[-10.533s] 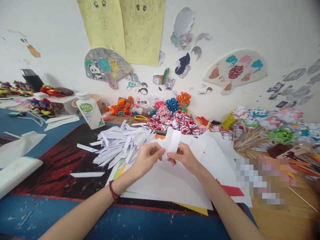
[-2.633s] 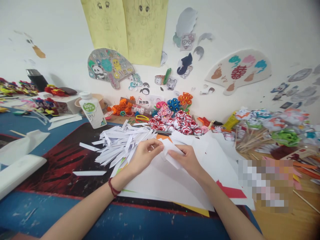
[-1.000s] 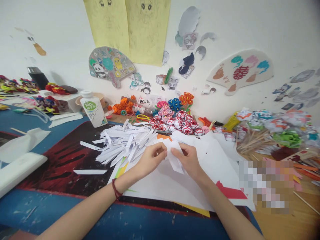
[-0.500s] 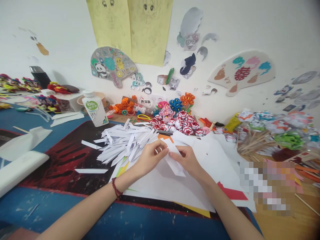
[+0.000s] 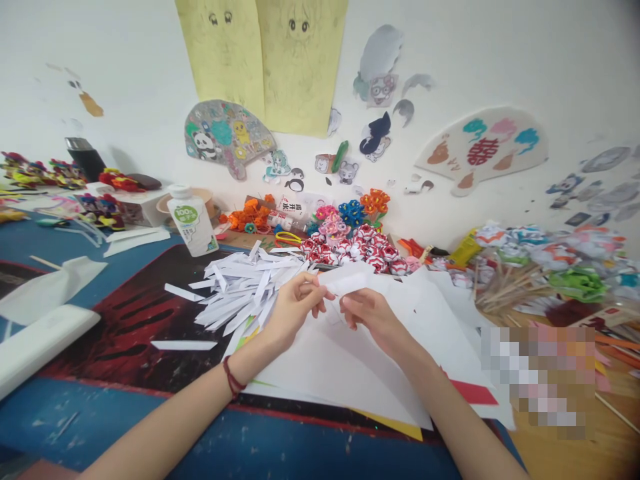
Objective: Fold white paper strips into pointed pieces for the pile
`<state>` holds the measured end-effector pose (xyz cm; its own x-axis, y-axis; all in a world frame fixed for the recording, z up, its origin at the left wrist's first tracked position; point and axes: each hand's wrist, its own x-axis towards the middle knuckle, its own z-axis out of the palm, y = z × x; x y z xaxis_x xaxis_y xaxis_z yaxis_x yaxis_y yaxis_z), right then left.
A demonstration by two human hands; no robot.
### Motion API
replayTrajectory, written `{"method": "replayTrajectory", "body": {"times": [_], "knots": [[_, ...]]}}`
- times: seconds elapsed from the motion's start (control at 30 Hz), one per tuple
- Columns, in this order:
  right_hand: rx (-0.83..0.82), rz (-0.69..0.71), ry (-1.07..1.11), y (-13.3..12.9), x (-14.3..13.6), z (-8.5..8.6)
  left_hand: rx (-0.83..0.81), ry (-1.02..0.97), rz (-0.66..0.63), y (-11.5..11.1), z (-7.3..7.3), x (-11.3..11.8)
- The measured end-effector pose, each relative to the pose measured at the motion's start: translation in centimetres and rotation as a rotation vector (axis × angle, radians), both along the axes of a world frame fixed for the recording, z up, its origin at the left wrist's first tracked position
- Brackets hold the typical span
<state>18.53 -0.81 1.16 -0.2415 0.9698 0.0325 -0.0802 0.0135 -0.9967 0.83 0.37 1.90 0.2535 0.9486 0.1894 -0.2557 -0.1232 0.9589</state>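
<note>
Fingers of the left hand (image 5: 295, 308) have the near end of a piece of white paper (image 5: 354, 277) in a pinch, right at the centre of the frame, and the paper slants up and away to the right! The right hand (image 5: 377, 317) is just below it, fingers curled; whether they grip an edge or merely sit against it, I cannot tell. Something pale shows between the hands too, too faint to read.

The step in hand, as I judge it, is two-handed shaping of this one piece. The next move seems to call for a light touch: left pinch steady, right fingertips lined up on the paper's edge, no crumpling.

Right underneath, large white sheets (image 5: 350, 380) spread across the centre. Just left of the hands, what a heap of folded paper strips (image 5: 253, 283)! One lone strip (image 5: 183, 345) lies apart, lower left of centre, on the dark red-and-black mat (image 5: 200, 363), and the blue bench (image 5: 260, 443) runs along the bottom of the frame.

Further out, a white bottle (image 5: 193, 227) stands left of centre, red-and-white flowers (image 5: 367, 248) crowd in behind the sheets, and wooden sticks (image 5: 505, 285) bunch at the right. Up on the wall, two decorated fans, left (image 5: 227, 137) and right (image 5: 483, 148), flank the yellow drawings (image 5: 303, 80) at the top.
</note>
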Motion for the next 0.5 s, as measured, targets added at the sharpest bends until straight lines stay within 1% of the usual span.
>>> {"method": "replayTrajectory", "body": {"times": [0.07, 0.17, 0.37, 0.5], "knots": [[0.023, 0.010, -0.004, -0.10, -0.10, -0.01, -0.002, 0.023, -0.044, -0.13, -0.09, 0.06], [0.070, -0.031, 0.006, -0.23, -0.17, 0.08, -0.002, 0.087, -0.084, -0.20, -0.30, 0.05], [0.098, -0.092, -0.049, 0.01, 0.28, -0.06, 0.065, 0.247, -0.040, 0.11, -0.53, -0.26], [0.151, -0.156, -0.035, 0.08, 0.37, 0.12, 0.118, 0.353, -0.083, 0.07, -0.57, -0.20]]}}
